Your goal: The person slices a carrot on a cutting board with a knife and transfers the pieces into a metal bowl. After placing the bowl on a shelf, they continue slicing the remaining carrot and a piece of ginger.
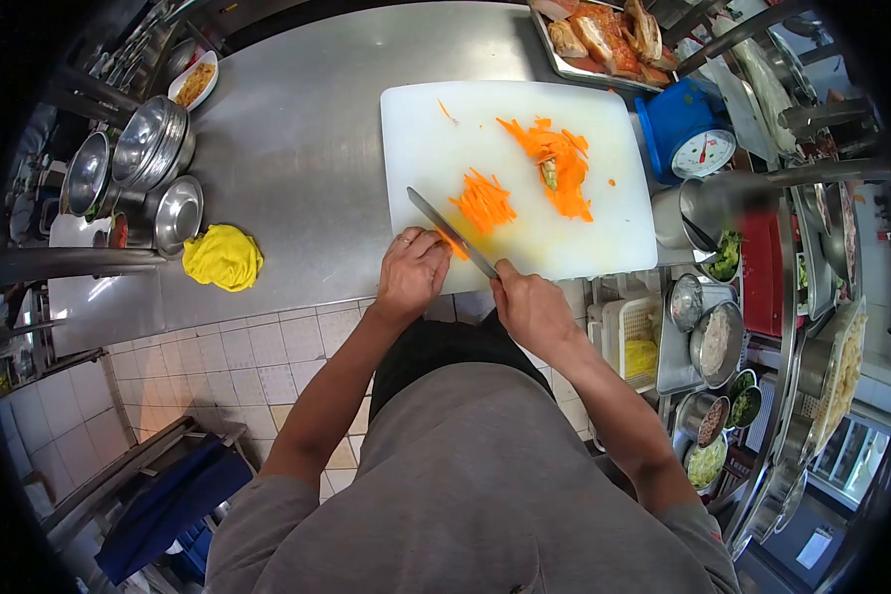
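Far left: stacked metal bowls [150, 144], then yellow cloth [224, 258] on worktop [297, 119]. Left hand [413, 272] at near edge of white board [421, 129], fingers bent and holding carrot [454, 247] down. Knife [451, 231] slants across, blade just beside the carrot. Cut strips [483, 202] lie beyond the blade. Right hand [537, 305] closed around knife handle. Carrot pile [568, 183] farther right on board; meat [604, 40] beyond the board; blue scale [701, 148] just past board's right edge.

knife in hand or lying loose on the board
In hand: the right hand grips the knife at its handle end, the blade reaching over the board.
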{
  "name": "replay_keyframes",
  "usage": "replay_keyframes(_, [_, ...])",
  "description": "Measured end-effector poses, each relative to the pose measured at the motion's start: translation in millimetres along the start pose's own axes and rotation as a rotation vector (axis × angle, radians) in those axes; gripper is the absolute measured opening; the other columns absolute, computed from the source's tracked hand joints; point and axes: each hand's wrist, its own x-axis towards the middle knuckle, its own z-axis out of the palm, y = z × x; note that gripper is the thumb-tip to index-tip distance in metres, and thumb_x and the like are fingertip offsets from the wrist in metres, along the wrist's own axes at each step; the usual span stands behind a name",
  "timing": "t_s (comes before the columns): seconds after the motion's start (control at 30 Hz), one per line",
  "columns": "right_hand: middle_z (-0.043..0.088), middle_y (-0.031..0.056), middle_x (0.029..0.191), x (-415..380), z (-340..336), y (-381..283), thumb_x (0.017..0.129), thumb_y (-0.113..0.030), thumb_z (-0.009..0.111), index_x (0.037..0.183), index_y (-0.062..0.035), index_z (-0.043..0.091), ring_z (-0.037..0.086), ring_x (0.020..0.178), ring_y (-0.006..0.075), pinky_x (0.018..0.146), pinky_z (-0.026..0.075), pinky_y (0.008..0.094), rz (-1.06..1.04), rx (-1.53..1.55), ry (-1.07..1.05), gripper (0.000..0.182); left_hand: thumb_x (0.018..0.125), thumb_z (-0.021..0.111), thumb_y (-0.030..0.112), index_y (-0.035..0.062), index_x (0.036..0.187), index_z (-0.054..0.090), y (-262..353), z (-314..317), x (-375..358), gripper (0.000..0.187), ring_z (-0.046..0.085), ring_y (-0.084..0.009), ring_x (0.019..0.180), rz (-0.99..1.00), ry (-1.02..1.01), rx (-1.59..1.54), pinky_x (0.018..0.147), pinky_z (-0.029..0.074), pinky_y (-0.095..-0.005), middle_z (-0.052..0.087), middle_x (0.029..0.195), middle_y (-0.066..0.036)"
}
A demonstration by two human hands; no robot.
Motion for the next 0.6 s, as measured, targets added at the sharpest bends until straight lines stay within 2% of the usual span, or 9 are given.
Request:
replay_keyframes(0.17, [0.064, 0.0279, 0.068, 4.2, -3.9, -6.6, 0.099, -0.015, 0.057, 0.101, 0.0005, 0.054, 0.065, 0.067, 0.0499, 0.062, 0.053, 0.0578, 0.023, -0.017, -0.040, 0.016, 0.081, 0.071, 0.006, 0.0001, 0.088, 0.072, -4.9, -2.5, 6.5, 0.009, 0.063, -0.0296, 0.094, 0.046, -0.048, -0.016, 0.083, 0.054, -0.0397, 0.070, 0.096, -0.011])
replay_keyframes(0.27, [0.065, 0.0275, 0.069, 21.1, 31.6, 7.9, 0.099, -0.016, 0.056, 0.102, 0.0010, 0.054, 0.066, 0.068, 0.0501, 0.063, 0.053, 0.0582, -0.036, 0.039, 0.034, 0.018, 0.081, 0.071, 0.006, 0.0000, 0.087, 0.071, -7.3, -0.9, 7.2, 0.008, 0.063, -0.0301, 0.093, 0.052, -0.044, -0.050, 0.083, 0.054, -0.0399, 0.069, 0.096, -0.011])
replay_keyframes(0.5, [0.064, 0.0271, 0.068, 62.3, 26.5, -2.8, 0.100, -0.020, 0.056, 0.103, 0.0012, 0.054, 0.065, 0.066, 0.0491, 0.060, 0.053, 0.0579, -0.026, 0.065, 0.088, 0.022, 0.082, 0.072, 0.002, -0.0006, 0.092, 0.071, -2.9, -3.5, 13.8, 0.010, 0.064, -0.0339, 0.094, 0.052, -0.069, -0.090, 0.086, 0.053, -0.0417, 0.070, 0.098, -0.013])
replay_keyframes(0.6, [0.064, 0.0272, 0.067, 41.1, 16.2, -10.7, 0.100, -0.020, 0.057, 0.104, -0.0005, 0.055, 0.065, 0.064, 0.0488, 0.060, 0.052, 0.0575, 0.037, 0.107, 0.172, 0.020, 0.080, 0.071, 0.001, 0.0021, 0.089, 0.071, 3.5, -22.0, 18.3, 0.010, 0.064, -0.0331, 0.092, -0.049, 0.042, -0.104, 0.083, 0.053, -0.0421, 0.069, 0.096, -0.012])
